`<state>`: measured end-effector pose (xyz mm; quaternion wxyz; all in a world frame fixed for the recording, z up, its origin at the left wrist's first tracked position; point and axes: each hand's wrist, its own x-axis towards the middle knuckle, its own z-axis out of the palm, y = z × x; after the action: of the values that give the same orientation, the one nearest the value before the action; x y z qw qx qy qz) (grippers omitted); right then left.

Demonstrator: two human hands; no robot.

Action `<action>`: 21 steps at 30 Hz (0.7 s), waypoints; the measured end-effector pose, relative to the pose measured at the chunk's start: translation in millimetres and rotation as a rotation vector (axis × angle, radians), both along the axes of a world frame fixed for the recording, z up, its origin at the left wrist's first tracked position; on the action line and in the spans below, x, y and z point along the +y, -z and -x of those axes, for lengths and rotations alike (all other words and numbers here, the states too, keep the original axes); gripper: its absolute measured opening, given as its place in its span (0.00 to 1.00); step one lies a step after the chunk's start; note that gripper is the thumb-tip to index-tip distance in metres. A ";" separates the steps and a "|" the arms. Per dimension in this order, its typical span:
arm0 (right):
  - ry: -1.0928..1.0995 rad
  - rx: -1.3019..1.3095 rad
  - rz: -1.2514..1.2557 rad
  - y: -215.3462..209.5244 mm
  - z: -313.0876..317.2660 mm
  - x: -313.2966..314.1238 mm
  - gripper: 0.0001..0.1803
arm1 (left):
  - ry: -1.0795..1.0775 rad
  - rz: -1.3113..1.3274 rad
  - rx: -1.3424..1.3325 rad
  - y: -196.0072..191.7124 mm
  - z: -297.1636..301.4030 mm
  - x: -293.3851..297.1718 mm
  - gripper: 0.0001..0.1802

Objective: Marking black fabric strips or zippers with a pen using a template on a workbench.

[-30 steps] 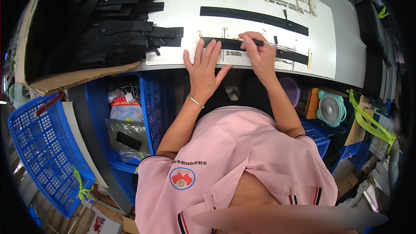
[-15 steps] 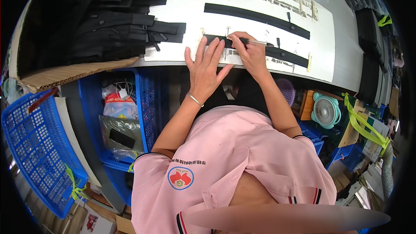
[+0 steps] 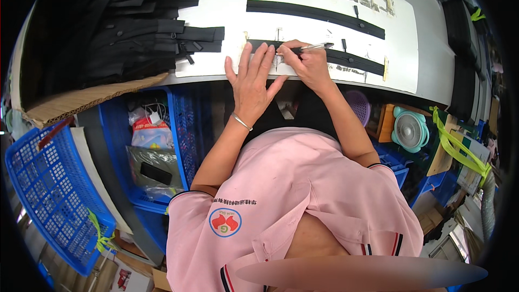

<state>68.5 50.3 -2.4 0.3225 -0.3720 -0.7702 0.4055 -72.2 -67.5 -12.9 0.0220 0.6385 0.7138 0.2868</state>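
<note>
1. i have my right hand [image 3: 308, 67] clamped on a pen [image 3: 316, 47], its lower end at the near black strip [image 3: 357, 61].
2. my left hand [image 3: 250, 84] grips nothing; its fingers are slightly apart, their tips on that strip's left part.
3. the strip lies along the near side of a white board [image 3: 401, 48].
4. farther off, i see a parallel far black strip [image 3: 319, 17].
5. left, a heap of black strips [image 3: 138, 35] overlaps the board.

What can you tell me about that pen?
The pen is slim, with a shiny silvery end, perhaps metal, and a black part partly hidden. It slants in the grip of the right hand above the black strip, silvery end pointing right. Its writing tip is hard to make out.
</note>
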 end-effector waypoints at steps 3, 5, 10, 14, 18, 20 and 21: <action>-0.005 -0.014 -0.119 3.2 -1.4 2.4 0.09 | -0.002 0.009 0.014 -0.8 -1.2 0.9 0.39; -0.113 -0.038 -0.092 1.6 -5.9 4.2 0.09 | 0.003 0.006 0.012 -1.2 -1.5 1.2 0.39; 0.076 0.177 0.177 -21.4 -34.0 -5.0 0.11 | -0.006 0.011 0.021 2.5 0.2 -0.4 0.38; 0.377 0.083 -0.062 -18.2 -69.6 5.1 0.09 | 0.004 0.006 0.040 1.8 0.9 -0.3 0.38; 0.389 -0.043 -0.145 -15.6 -75.8 9.1 0.10 | 0.011 0.004 0.054 2.7 1.8 -0.3 0.39; 0.387 -0.028 -0.154 -13.0 -76.1 10.7 0.09 | 0.016 0.008 0.063 2.3 1.8 0.0 0.40; 0.381 -0.014 -0.166 -11.4 -76.3 12.2 0.09 | 0.018 0.010 0.064 2.2 1.4 0.4 0.40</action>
<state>144.8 62.5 9.0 0.4174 -0.4859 -0.7190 0.2697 -73.6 -67.1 -15.1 0.0048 0.6536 0.7099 0.2625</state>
